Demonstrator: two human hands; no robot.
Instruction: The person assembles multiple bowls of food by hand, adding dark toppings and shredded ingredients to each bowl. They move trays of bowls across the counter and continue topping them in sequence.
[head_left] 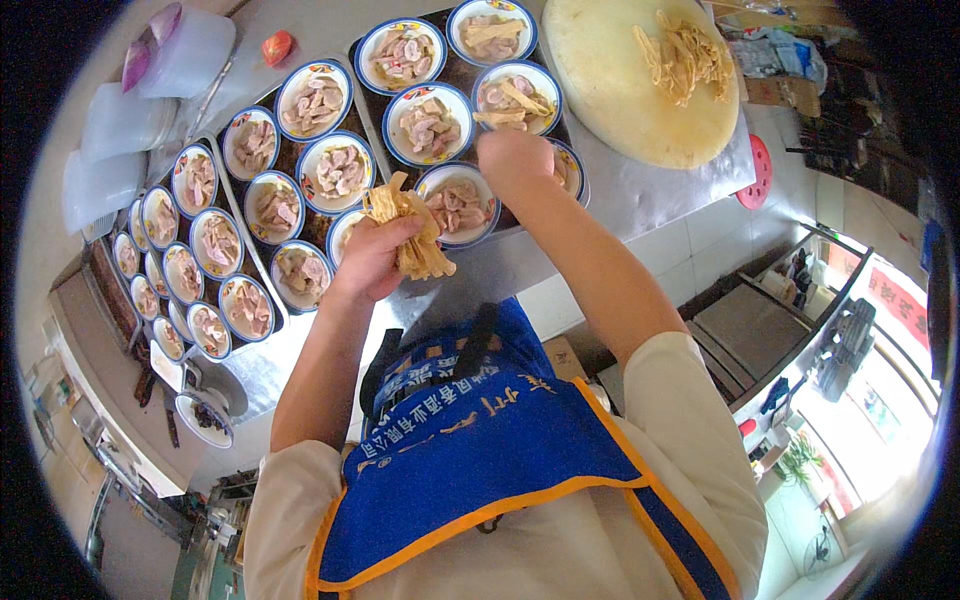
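My left hand [378, 258] is wrapped round a bundle of yellowish, wrinkled tofu skin strips [415, 232], held above the near bowls. My right hand [515, 162] is closed over the near side of a patterned bowl [548, 86]; its fingertips are mostly hidden. Pale meat pieces and tofu skin strips [508, 118] lie in that bowl, right by the fingers. Tofu skin strips also top the meat in the bowl behind it [491, 32]. A bowl of meat [458, 204] sits between my hands, while another bowl [568, 170] is partly covered by my right hand.
More bowls of meat [313, 99] fill dark trays to the left. A round yellowish cutting board [600, 110] at the far right bears a pile of tofu skin strips [685, 58]. Clear plastic containers [130, 118] stand far left, and a red stool [757, 172] is beyond the table's right edge.
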